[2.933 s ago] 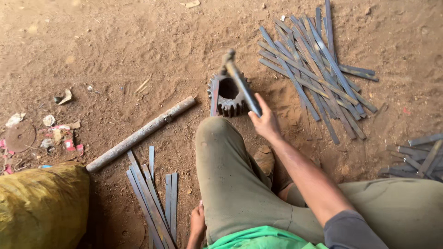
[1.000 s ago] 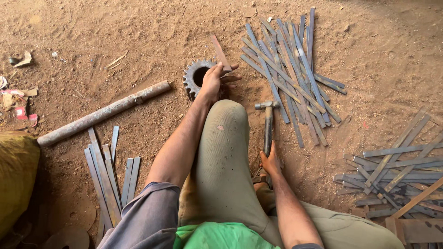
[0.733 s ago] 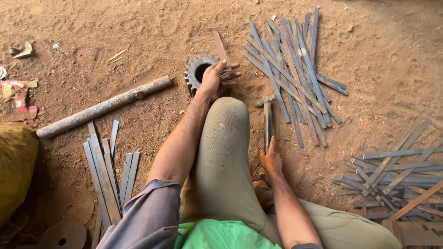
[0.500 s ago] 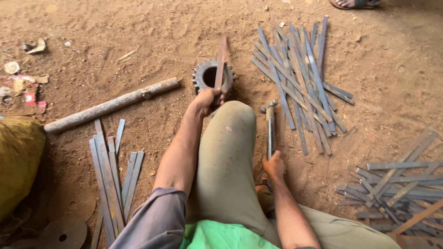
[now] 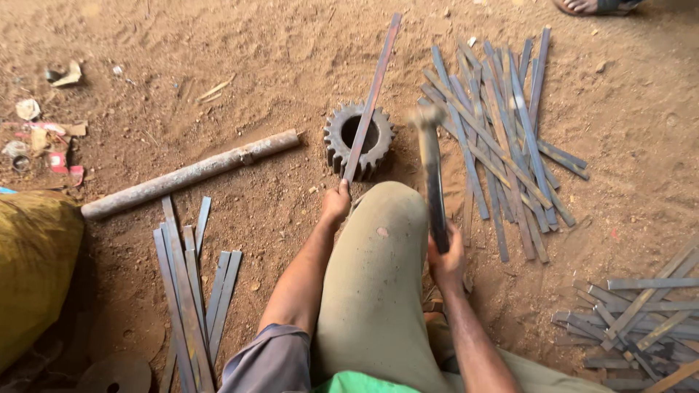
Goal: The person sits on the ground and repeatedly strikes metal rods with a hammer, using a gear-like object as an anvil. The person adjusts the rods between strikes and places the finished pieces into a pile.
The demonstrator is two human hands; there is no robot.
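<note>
My left hand [image 5: 336,204] grips the near end of a long flat metal strip [image 5: 373,94] that lies across the top of a toothed steel gear [image 5: 358,139] standing on the dirt floor. My right hand [image 5: 445,258] holds a hammer [image 5: 431,171] by its handle, head raised and blurred just right of the gear. My bent knee in khaki trousers [image 5: 378,269] sits between both arms.
A fan-shaped heap of flat metal strips [image 5: 502,124] lies right of the gear; more strips are at the lower right [image 5: 641,313] and lower left [image 5: 193,284]. A long pipe [image 5: 189,175] lies to the left, beside a yellow sack [image 5: 33,269]. Another person's foot [image 5: 590,6] is at the top edge.
My left hand has laid a strip across the gear and drawn back to hold its near end. My right hand has lifted the hammer off the ground.
</note>
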